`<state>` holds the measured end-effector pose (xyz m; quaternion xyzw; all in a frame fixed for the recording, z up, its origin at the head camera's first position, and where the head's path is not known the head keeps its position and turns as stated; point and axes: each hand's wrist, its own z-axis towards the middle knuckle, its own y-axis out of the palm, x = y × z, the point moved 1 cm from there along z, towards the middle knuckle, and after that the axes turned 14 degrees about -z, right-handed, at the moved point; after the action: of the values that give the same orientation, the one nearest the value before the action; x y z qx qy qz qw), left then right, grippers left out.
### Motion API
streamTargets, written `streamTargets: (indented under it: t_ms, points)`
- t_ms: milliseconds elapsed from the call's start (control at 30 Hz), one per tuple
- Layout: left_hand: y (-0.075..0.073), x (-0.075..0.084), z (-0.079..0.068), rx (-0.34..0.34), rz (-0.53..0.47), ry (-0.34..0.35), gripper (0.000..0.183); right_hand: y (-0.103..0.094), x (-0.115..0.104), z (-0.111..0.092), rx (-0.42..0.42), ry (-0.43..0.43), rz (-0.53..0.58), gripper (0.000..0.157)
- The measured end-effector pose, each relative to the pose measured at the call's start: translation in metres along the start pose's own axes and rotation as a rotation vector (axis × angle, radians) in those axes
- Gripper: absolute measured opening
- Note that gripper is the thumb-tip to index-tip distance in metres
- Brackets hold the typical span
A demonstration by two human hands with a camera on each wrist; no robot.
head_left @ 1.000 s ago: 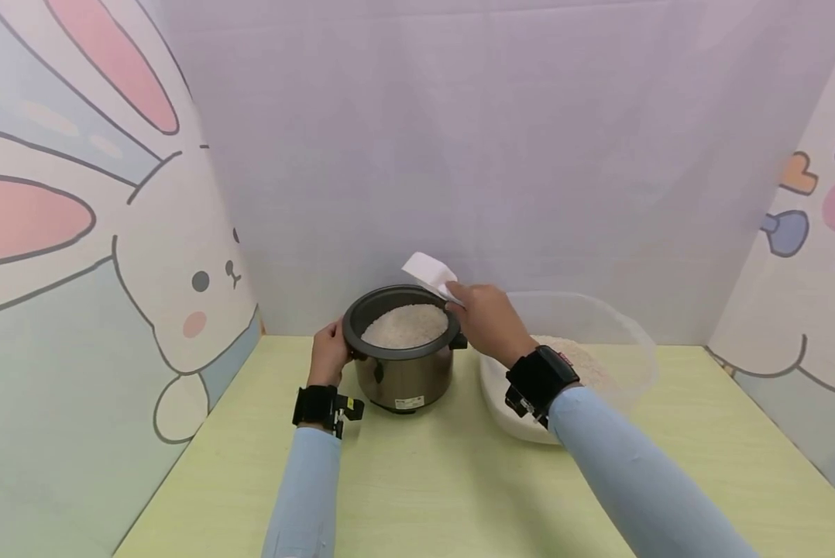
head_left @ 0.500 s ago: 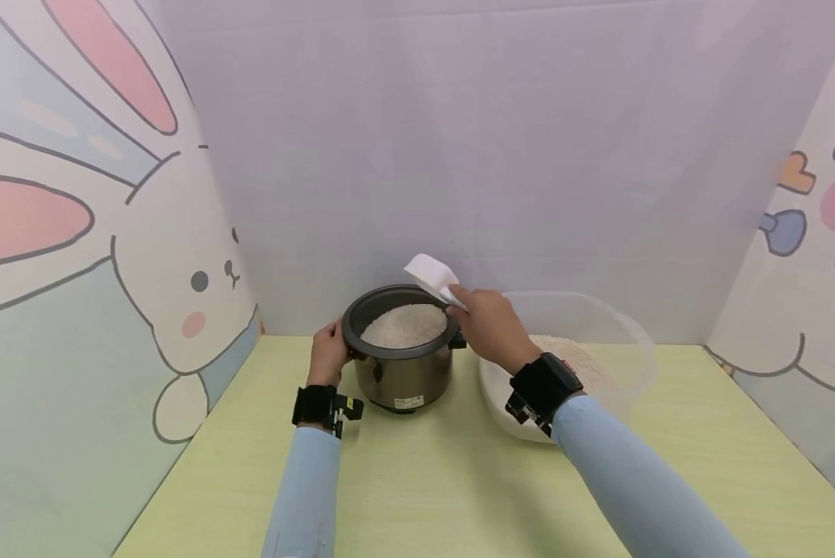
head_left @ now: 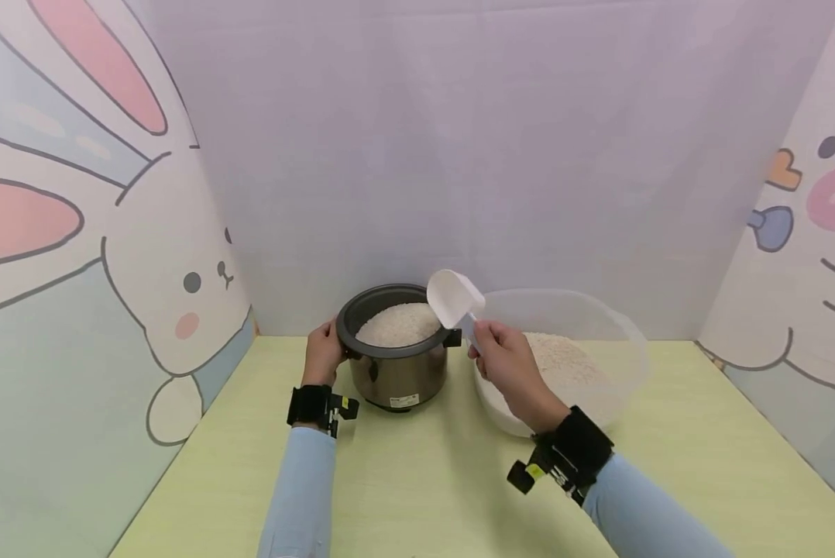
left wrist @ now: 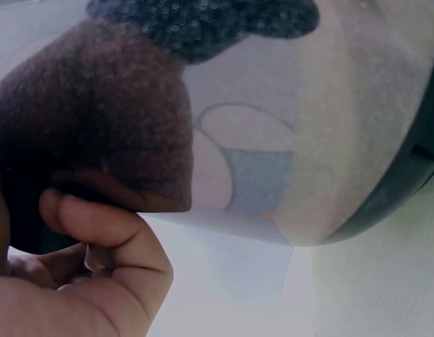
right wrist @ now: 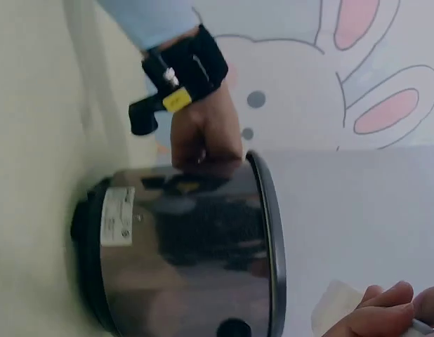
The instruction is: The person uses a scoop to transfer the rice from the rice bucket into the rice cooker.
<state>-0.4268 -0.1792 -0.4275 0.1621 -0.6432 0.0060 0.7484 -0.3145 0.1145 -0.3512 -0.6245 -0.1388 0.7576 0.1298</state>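
A dark, shiny rice cooker (head_left: pixel 398 380) stands lidless on the table, white rice (head_left: pixel 402 325) heaped in its pot. My left hand (head_left: pixel 323 355) grips the cooker's left side handle; in the left wrist view its fingers (left wrist: pixel 108 228) curl round the black handle (left wrist: pixel 31 217). With my right hand (head_left: pixel 511 372) I hold a white scoop (head_left: pixel 455 298) by its handle, tilted above the cooker's right rim. The scoop's bowl looks empty. In the right wrist view only part of the scoop (right wrist: pixel 335 307) shows beside my fingers (right wrist: pixel 385 309).
Right of the cooker sits a clear plastic tub (head_left: pixel 630 364) of rice, partly behind my right hand. The light green table (head_left: pixel 417 480) runs back to a pale curtain (head_left: pixel 390 155). Cartoon-printed panels (head_left: pixel 173 294) stand at both sides.
My right hand has drawn the scoop right and back toward me, turning it so its open side now shows. The left hand stays on the cooker's handle.
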Motion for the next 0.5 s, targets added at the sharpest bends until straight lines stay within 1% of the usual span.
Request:
streamTargets:
  t_ms: [33, 67, 167, 300, 400, 500]
  points:
    - [0.000, 0.000, 0.000, 0.002, 0.003, 0.000, 0.046, 0.002, 0.002, -0.005, -0.028, 0.045, 0.080, 0.041]
    - [-0.001, 0.000, 0.000, 0.003, 0.005, -0.002, 0.046, 0.005, 0.004, -0.010, -0.050, 0.077, 0.128, 0.041]
    - [-0.002, -0.002, 0.002, 0.004, 0.003, -0.007, 0.047, 0.014, 0.011, -0.025, -0.104, 0.118, 0.216, 0.038]
    - [-0.003, -0.003, 0.004, -0.005, -0.009, 0.001, 0.046, 0.028, 0.022, -0.042, -0.165, 0.121, 0.279, 0.029]
    - [-0.003, -0.002, 0.004, -0.012, -0.012, 0.004, 0.046, 0.036, 0.031, -0.052, -0.208, 0.107, 0.286, 0.029]
    - [-0.003, -0.001, 0.003, -0.015, -0.007, 0.001, 0.046, 0.043, 0.039, -0.059, -0.247, 0.102, 0.294, 0.032]
